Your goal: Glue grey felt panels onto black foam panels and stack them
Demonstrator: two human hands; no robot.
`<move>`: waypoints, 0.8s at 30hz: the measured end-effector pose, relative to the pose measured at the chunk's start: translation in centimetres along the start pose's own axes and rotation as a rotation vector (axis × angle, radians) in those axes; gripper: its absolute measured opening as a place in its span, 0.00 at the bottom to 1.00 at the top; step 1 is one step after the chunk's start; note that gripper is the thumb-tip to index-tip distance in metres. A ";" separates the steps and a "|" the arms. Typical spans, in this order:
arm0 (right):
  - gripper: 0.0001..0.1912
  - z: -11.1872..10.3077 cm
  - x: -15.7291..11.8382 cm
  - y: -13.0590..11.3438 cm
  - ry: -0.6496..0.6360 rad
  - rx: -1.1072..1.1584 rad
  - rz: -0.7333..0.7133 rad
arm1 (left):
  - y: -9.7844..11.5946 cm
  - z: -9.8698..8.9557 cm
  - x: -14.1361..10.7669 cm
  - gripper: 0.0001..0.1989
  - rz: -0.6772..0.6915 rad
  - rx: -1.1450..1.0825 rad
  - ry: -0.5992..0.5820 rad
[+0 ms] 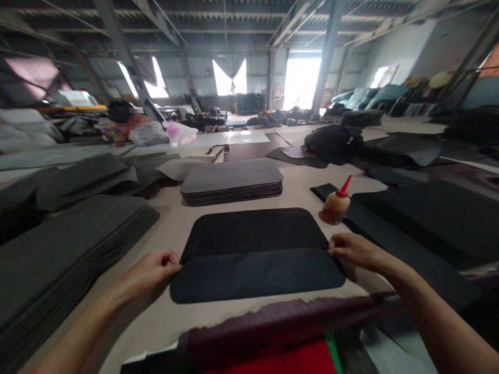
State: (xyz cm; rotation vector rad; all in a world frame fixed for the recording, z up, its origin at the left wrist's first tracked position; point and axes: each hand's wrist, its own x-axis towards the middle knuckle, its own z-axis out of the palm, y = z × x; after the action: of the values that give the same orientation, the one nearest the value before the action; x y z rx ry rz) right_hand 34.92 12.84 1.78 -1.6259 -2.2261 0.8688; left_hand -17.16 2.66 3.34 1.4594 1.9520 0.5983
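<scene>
A black rounded panel [253, 231] lies flat on the pale table. Over its near part rests a smooth dark fabric piece [257, 275], its upper edge running across the panel. My left hand [161, 265] pinches the left edge of this piece, fingers closed. At the opposite end my right hand [349, 249] grips the piece's upper right corner between thumb and fingers. Just beyond my right hand stands a glue bottle [335, 206] with a red nozzle and amber contents. Behind the panel sits a stack of grey rounded panels [234, 179].
Dark sheets [78, 244] are piled along the left. More black sheets [429, 223] lie to the right. A black bag [333, 143] rests farther back. Torn maroon material [280, 322] hangs at the table's near edge, above something red [273, 361]. A person [127, 117] is at the far left.
</scene>
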 end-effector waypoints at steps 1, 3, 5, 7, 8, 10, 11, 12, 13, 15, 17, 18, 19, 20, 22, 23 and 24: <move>0.08 0.0 -0.3 -0.1 0.009 0.001 -0.015 | 0.0 0.1 -0.2 0.17 0.016 0.022 0.014; 0.08 0.3 -1.3 -0.4 0.083 0.011 -0.093 | -0.2 0.4 -1.0 0.16 0.094 0.093 0.084; 0.08 0.7 -2.5 -0.5 0.213 0.039 -0.218 | -0.4 0.9 -2.0 0.16 0.224 0.177 0.184; 0.09 1.1 -3.9 -0.6 0.359 0.072 -0.332 | -0.7 1.5 -3.1 0.16 0.354 0.225 0.273; 0.09 1.4 -4.6 -0.7 0.415 0.086 -0.371 | -0.9 1.8 -3.7 0.15 0.405 0.236 0.300; 0.07 1.8 -5.8 -1.0 0.491 0.116 -0.426 | -1.3 2.4 -4.7 0.13 0.493 0.246 0.347; 0.05 2.1 -6.3 -1.1 0.514 0.139 -0.446 | -1.4 2.6 -5.1 0.12 0.540 0.245 0.378; 0.04 2.3 -6.7 -1.2 0.532 0.168 -0.463 | -1.6 2.8 -5.4 0.11 0.592 0.241 0.413; 0.04 2.6 -7.1 -1.3 0.551 0.203 -0.474 | -1.9 2.9 -5.7 0.09 0.635 0.236 0.457; 0.04 3.2 -7.7 -1.4 0.603 0.268 -0.470 | -2.4 3.2 -6.0 0.06 0.698 0.221 0.564; 0.03 3.7 -8.0 -1.3 0.652 0.315 -0.440 | -3.0 3.4 -6.3 0.05 0.694 0.203 0.671; 0.04 4.0 -8.2 -1.3 0.678 0.341 -0.414 | -3.3 3.5 -6.3 0.05 0.667 0.188 0.707; 0.05 4.2 -8.3 -1.2 0.706 0.377 -0.375 | -3.3 3.6 -6.5 0.05 0.642 0.159 0.731; 0.07 4.3 -8.3 -1.2 0.738 0.425 -0.331 | -3.3 3.6 -6.6 0.05 0.626 0.115 0.748; 0.10 4.3 -8.4 -1.3 0.793 0.559 -0.224 | -2.6 3.6 -7.0 0.07 0.583 -0.004 0.782; 0.11 4.1 -8.4 -1.4 0.821 0.634 -0.174 | -2.1 3.5 -7.2 0.08 0.553 -0.070 0.808; 0.13 4.0 -8.3 -1.5 0.841 0.701 -0.131 | -1.5 3.4 -7.4 0.09 0.508 -0.124 0.833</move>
State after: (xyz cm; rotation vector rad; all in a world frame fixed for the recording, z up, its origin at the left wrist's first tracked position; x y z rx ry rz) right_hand 34.52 3.62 0.70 -1.1630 -1.2350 0.6400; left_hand -14.27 -4.92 1.51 1.8049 2.0294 1.7482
